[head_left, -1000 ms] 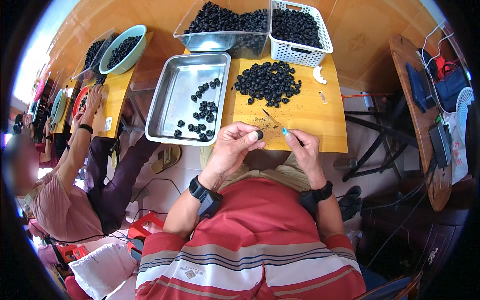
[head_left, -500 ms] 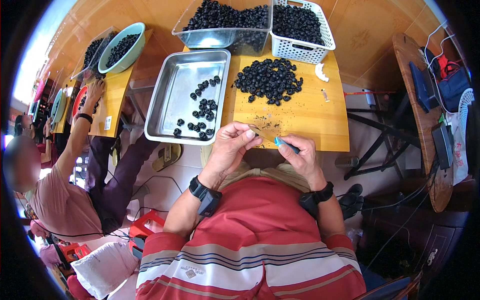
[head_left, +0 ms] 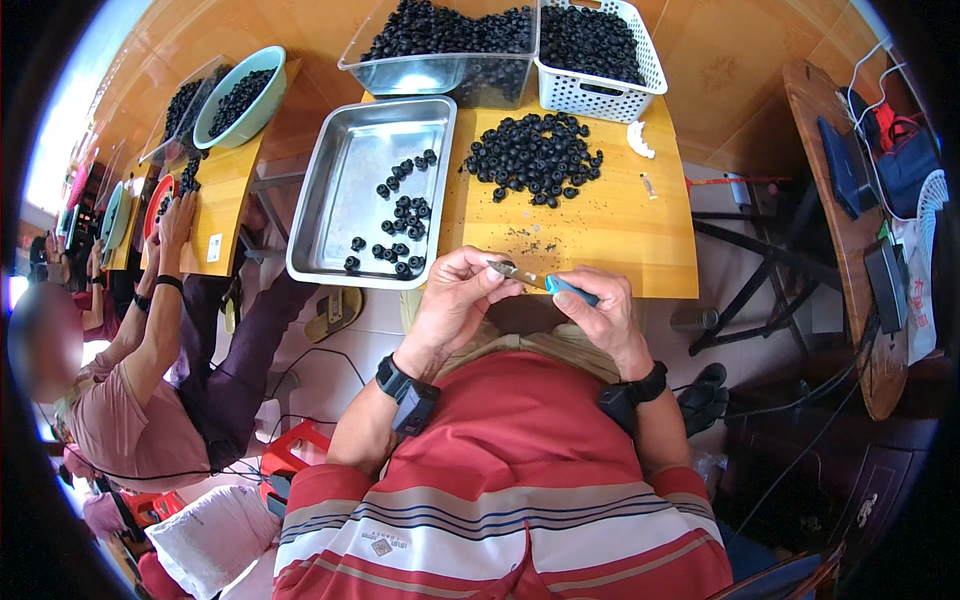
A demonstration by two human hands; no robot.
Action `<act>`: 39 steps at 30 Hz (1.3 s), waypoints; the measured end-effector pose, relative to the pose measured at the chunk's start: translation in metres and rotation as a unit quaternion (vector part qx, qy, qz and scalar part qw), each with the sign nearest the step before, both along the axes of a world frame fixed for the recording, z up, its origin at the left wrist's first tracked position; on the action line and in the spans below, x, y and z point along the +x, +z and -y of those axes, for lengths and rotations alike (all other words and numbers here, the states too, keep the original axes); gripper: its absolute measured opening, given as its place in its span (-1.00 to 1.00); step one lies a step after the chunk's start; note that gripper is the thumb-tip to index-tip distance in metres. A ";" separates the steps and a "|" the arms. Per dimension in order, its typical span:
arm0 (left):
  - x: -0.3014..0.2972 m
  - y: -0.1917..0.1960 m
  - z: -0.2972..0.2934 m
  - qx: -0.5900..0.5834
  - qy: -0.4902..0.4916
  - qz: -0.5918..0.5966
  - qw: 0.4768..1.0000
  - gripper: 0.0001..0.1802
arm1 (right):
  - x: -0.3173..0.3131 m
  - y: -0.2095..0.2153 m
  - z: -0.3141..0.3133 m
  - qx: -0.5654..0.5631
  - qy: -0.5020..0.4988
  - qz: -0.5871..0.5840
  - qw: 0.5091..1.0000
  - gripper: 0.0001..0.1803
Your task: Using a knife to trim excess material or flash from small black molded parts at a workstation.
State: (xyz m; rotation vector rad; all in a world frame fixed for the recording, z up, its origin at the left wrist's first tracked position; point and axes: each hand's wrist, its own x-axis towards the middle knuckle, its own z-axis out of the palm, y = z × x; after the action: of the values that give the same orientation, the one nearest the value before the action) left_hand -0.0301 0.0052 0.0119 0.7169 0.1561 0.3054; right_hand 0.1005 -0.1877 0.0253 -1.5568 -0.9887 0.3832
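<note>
My right hand (head_left: 605, 308) is closed around the blue handle of a knife (head_left: 568, 289), whose narrow blade points left to my left fingertips. My left hand (head_left: 458, 292) is pinched at the blade's tip; a small dark piece seems to be between thumb and finger, mostly hidden. Both hands are just off the near edge of the wooden table (head_left: 650, 250). Beyond them lies a pile of small round black parts (head_left: 535, 158) with holes in them. To the left, a metal tray (head_left: 335, 170) holds more of these black parts, loosely scattered.
A clear plastic bin (head_left: 440, 80) and a white perforated basket (head_left: 605, 100), both full of black parts, stand at the back. A white scrap (head_left: 640, 140) lies on the table's right. At left, a co-worker (head_left: 140, 400) works at another table with a green bowl (head_left: 245, 105).
The knife blade has turned in my right hand, and its tip is now against my left fingertips. The co-worker's hands have drawn nearer together. The view has shifted slightly.
</note>
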 end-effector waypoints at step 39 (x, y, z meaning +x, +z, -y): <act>-0.048 0.029 -0.064 0.710 0.299 -0.169 0.615 -0.87 | 0.008 -0.029 0.000 -0.010 -0.117 -0.056 0.991 -0.59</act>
State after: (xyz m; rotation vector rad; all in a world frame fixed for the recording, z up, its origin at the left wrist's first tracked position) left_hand -0.0782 0.0690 0.0412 2.3597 0.5452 0.9797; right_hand 0.1086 -0.1875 -0.0033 -1.6304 -0.7084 0.3110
